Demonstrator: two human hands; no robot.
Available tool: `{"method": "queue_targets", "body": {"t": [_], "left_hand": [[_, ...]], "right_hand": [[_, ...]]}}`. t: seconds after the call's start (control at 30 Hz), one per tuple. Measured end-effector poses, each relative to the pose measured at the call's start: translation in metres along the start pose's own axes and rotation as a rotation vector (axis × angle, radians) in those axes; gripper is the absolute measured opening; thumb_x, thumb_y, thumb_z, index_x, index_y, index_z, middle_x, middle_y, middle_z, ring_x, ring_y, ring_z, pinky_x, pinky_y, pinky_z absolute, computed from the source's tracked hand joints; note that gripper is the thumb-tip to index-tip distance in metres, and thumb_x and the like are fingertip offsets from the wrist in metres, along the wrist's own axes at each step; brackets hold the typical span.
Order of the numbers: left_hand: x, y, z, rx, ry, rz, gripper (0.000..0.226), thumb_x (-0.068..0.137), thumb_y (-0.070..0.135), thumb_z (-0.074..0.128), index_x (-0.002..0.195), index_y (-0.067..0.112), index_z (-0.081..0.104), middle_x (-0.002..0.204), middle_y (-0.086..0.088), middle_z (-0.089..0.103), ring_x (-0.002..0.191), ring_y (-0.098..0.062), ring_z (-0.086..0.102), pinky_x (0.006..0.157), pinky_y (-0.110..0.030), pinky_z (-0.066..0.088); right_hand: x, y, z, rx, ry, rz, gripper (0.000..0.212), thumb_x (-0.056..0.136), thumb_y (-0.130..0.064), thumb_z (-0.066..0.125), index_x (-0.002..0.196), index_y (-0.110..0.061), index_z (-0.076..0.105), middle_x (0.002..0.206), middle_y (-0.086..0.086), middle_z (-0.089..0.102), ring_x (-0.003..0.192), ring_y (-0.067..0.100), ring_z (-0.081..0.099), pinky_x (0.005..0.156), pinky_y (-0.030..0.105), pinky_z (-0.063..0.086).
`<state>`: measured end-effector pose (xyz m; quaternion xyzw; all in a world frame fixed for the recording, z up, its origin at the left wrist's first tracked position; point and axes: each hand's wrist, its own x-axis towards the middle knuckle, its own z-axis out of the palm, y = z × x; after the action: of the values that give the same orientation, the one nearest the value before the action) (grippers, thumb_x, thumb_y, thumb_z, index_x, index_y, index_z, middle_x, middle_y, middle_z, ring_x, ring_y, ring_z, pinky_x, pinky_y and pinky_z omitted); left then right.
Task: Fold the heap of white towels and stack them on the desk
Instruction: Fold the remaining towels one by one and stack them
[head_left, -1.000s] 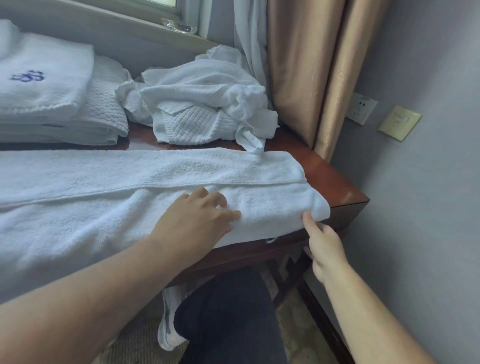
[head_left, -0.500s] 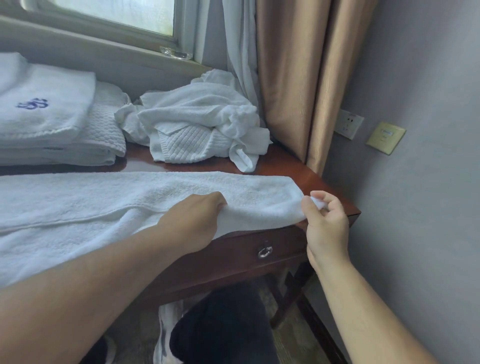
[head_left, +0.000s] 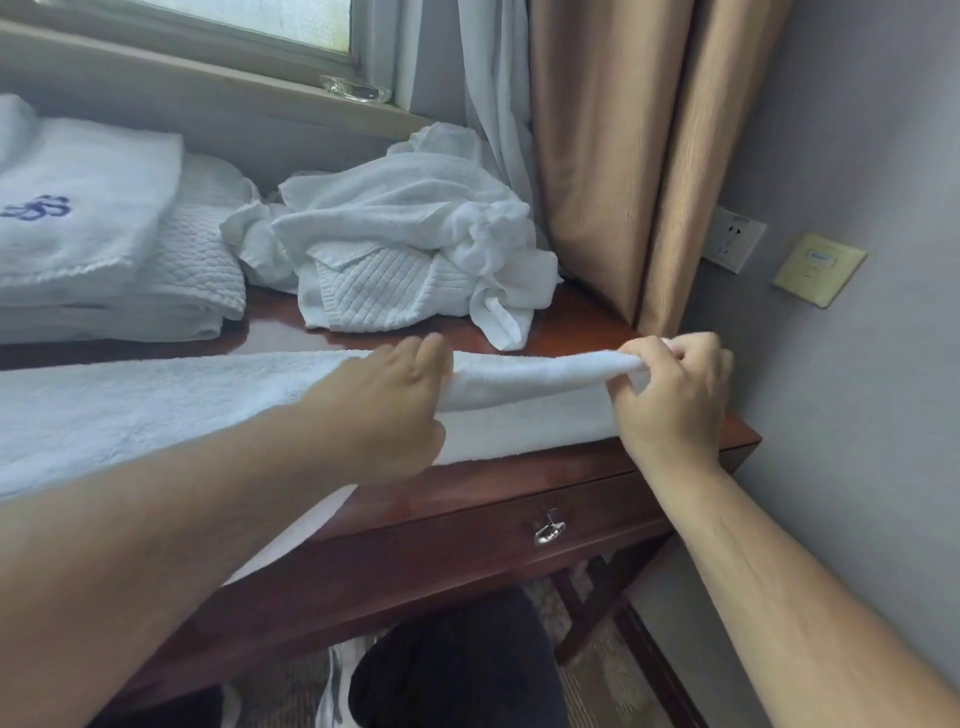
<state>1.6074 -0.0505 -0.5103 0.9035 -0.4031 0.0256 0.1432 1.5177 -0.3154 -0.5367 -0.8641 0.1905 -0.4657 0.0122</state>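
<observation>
A long white towel (head_left: 156, 405) lies across the front of the dark wooden desk (head_left: 571, 322). My left hand (head_left: 395, 405) grips its near edge about midway along. My right hand (head_left: 670, 395) pinches the right end corner, and between the two hands the near edge is lifted off the desk. Behind it sits a crumpled heap of white towels (head_left: 405, 249). At the far left stands a stack of folded towels (head_left: 93, 244), the top one bearing a blue emblem.
Tan curtains (head_left: 623, 156) and a white sheer hang at the desk's back right corner. A grey wall with a socket (head_left: 732, 244) and a yellow plate (head_left: 818, 267) runs close on the right. A drawer with a ring pull (head_left: 548, 530) faces me; my knee is below.
Both hands went from resting on the towel's near edge to gripping it, and have raised that edge up and away from me, uncovering the desk's front edge and drawer.
</observation>
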Motion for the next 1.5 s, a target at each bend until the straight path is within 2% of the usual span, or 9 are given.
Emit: {"method": "queue_targets", "body": {"t": [0.13, 0.3, 0.53, 0.67, 0.8, 0.97, 1.13, 1.3, 1.5], "left_hand": [[0.014, -0.011, -0.016, 0.187, 0.159, -0.019, 0.017, 0.092, 0.023, 0.053, 0.106, 0.022, 0.045, 0.099, 0.005, 0.049, 0.086, -0.018, 0.05, 0.062, -0.033, 0.042], [0.026, -0.026, -0.034, 0.271, 0.26, -0.045, 0.031, 0.093, 0.051, 0.061, 0.106, 0.023, 0.056, 0.092, 0.004, 0.059, 0.075, -0.019, 0.059, 0.06, -0.036, 0.052], [0.046, -0.04, -0.012, 0.486, 0.184, -0.002, 0.044, 0.09, 0.062, 0.053, 0.116, 0.026, 0.053, 0.097, 0.008, 0.059, 0.079, -0.018, 0.06, 0.056, -0.029, 0.038], [0.062, -0.052, 0.006, 0.303, -0.065, -0.165, 0.064, 0.08, 0.076, 0.059, 0.125, 0.03, 0.051, 0.116, 0.008, 0.059, 0.103, -0.019, 0.06, 0.068, -0.032, 0.046], [0.063, -0.066, 0.008, 0.158, -0.106, -0.185, 0.073, 0.075, 0.081, 0.06, 0.13, 0.036, 0.048, 0.111, 0.013, 0.055, 0.103, -0.014, 0.054, 0.076, -0.034, 0.044], [0.021, -0.098, -0.012, -0.059, 0.031, -0.168, 0.043, 0.087, 0.068, 0.054, 0.117, 0.039, 0.06, 0.092, 0.021, 0.06, 0.081, 0.005, 0.051, 0.066, -0.024, 0.039], [-0.081, -0.146, -0.04, -0.033, 0.231, -0.274, 0.022, 0.091, 0.05, 0.049, 0.103, 0.042, 0.065, 0.086, 0.027, 0.058, 0.079, 0.008, 0.054, 0.065, -0.011, 0.035], [-0.185, -0.185, -0.047, -0.046, 0.255, -0.468, 0.016, 0.097, 0.039, 0.053, 0.1, 0.046, 0.067, 0.101, 0.024, 0.062, 0.096, 0.003, 0.053, 0.081, -0.021, 0.041], [-0.243, -0.217, -0.052, -0.081, 0.209, -0.594, 0.026, 0.103, 0.037, 0.048, 0.117, 0.035, 0.07, 0.128, 0.02, 0.058, 0.125, -0.003, 0.045, 0.108, -0.026, 0.031]], "right_hand": [[0.017, 0.007, 0.009, 0.051, -0.042, -0.079, 0.026, 0.083, -0.005, 0.058, 0.099, -0.015, 0.077, 0.114, 0.012, 0.065, 0.109, 0.038, 0.057, 0.091, 0.046, 0.045], [0.032, 0.016, 0.02, 0.391, -0.215, 0.099, 0.021, 0.09, -0.011, 0.064, 0.098, -0.028, 0.073, 0.083, -0.017, 0.07, 0.078, -0.007, 0.061, 0.061, 0.003, 0.039], [0.055, 0.021, 0.044, 0.126, -0.571, 0.237, 0.035, 0.088, -0.052, 0.061, 0.071, -0.022, 0.062, 0.067, -0.006, 0.063, 0.069, 0.017, 0.061, 0.057, 0.033, 0.046], [0.052, 0.0, 0.053, -0.274, -0.7, 0.281, 0.039, 0.083, -0.05, 0.068, 0.114, -0.027, 0.061, 0.122, 0.006, 0.058, 0.115, 0.031, 0.052, 0.096, 0.046, 0.043], [0.036, -0.048, 0.05, -0.167, -0.463, -0.034, 0.023, 0.085, -0.03, 0.069, 0.106, -0.023, 0.064, 0.108, 0.004, 0.059, 0.105, 0.03, 0.051, 0.09, 0.043, 0.039], [-0.011, -0.119, 0.033, 0.438, -0.657, -0.376, 0.021, 0.089, -0.025, 0.069, 0.072, -0.012, 0.066, 0.073, -0.001, 0.06, 0.078, 0.021, 0.052, 0.077, 0.039, 0.046], [-0.06, -0.199, 0.012, 0.62, -0.791, -0.806, 0.022, 0.093, -0.035, 0.061, 0.095, -0.019, 0.075, 0.093, -0.004, 0.064, 0.091, 0.016, 0.054, 0.081, 0.036, 0.049], [-0.086, -0.257, 0.009, 0.598, -0.605, -1.187, 0.03, 0.092, -0.042, 0.062, 0.109, -0.019, 0.072, 0.108, -0.001, 0.064, 0.1, 0.021, 0.056, 0.082, 0.039, 0.049], [-0.107, -0.3, 0.016, 0.594, -0.42, -1.236, 0.057, 0.078, -0.057, 0.075, 0.118, -0.018, 0.064, 0.116, 0.005, 0.061, 0.101, 0.025, 0.058, 0.084, 0.04, 0.051]]}}
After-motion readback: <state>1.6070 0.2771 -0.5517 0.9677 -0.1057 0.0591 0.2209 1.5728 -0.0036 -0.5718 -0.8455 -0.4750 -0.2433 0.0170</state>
